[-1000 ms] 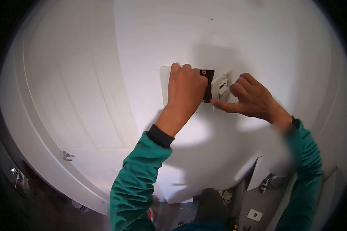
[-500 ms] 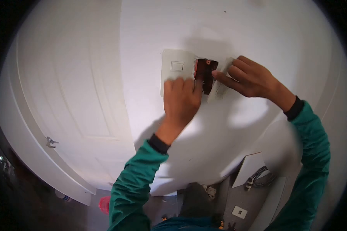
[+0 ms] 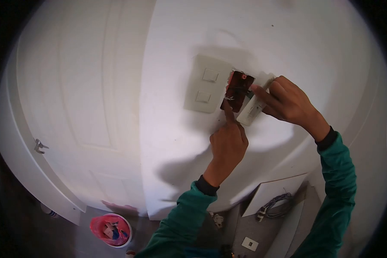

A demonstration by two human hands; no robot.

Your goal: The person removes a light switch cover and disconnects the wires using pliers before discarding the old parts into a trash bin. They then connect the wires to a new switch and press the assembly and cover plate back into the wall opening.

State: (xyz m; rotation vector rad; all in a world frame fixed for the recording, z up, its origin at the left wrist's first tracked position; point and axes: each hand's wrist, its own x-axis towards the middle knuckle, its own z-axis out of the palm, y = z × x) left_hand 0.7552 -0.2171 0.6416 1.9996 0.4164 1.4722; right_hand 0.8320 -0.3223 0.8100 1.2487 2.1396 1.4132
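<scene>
We are holding a loose plate [image 3: 250, 113], pale and slanting, just to the right of a recessed wall box [image 3: 239, 81], with its lower end pointing down and to the left. Our right hand [image 3: 290, 101] is grasping it along its right side, the fingers curling round the upper part and the thumb reaching across toward the box. Our left hand [image 3: 229, 146] is extending its index finger up to the lower left of the box, where short wire ends [image 3: 229, 98] are showing; its other fingers are folding in, and we cannot tell whether the fingertip is touching the wires or pinching anything. The box is sitting in the white wall [image 3: 193, 26], its inside reddish brown, its left edge looking ragged. Just to its left, a switch plate [image 3: 207, 86] is lying against the wall, carrying two rockers one above the other. Farther left we are seeing a white door [image 3: 84, 77] with a metal handle [image 3: 39, 146]. Below — down on the floor — a bucket [image 3: 130, 230] with a pink lining is holding scraps. To the right of it, a white board [image 3: 262, 191] is leaning near the wall, a coiled cable [image 3: 276, 206] is resting beside it, and a small plate [image 3: 250, 244] is lying flat.
</scene>
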